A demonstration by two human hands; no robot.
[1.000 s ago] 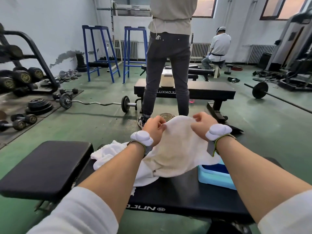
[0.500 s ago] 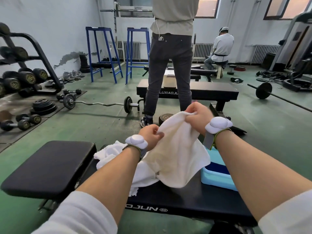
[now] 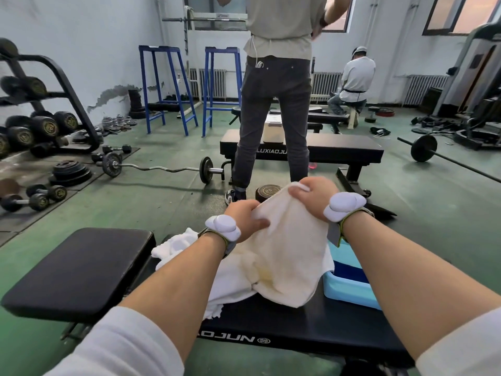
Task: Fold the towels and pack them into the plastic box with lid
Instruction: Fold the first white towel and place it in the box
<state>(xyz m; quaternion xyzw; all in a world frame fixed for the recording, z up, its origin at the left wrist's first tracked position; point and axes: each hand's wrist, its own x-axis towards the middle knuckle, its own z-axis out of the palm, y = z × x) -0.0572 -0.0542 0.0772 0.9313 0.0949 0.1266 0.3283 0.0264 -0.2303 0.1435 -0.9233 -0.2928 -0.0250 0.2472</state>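
Towel (image 3: 287, 245), cream-white with a yellowish stain low on its face, hangs lifted at centre frame, bottom edge draped on the black bench (image 3: 311, 321). Right hand (image 3: 314, 195) pinches the upper corner, fingers curled over the cloth, a little higher in the frame than the other hand. Left hand (image 3: 244, 218) grips the top edge further left, thumb laid across the front of the fabric. Both wrists carry white padded sensors on straps. More white towels (image 3: 176, 245) lie heaped on the bench at lower centre-left, partly behind the left forearm. Blue plastic box (image 3: 349, 283) sits on the bench at centre right, just beside the hanging towel; the right forearm covers part of it. Standing person (image 3: 273, 85) at upper centre, back turned. Dumbbell rack (image 3: 40, 104) along the left edge.
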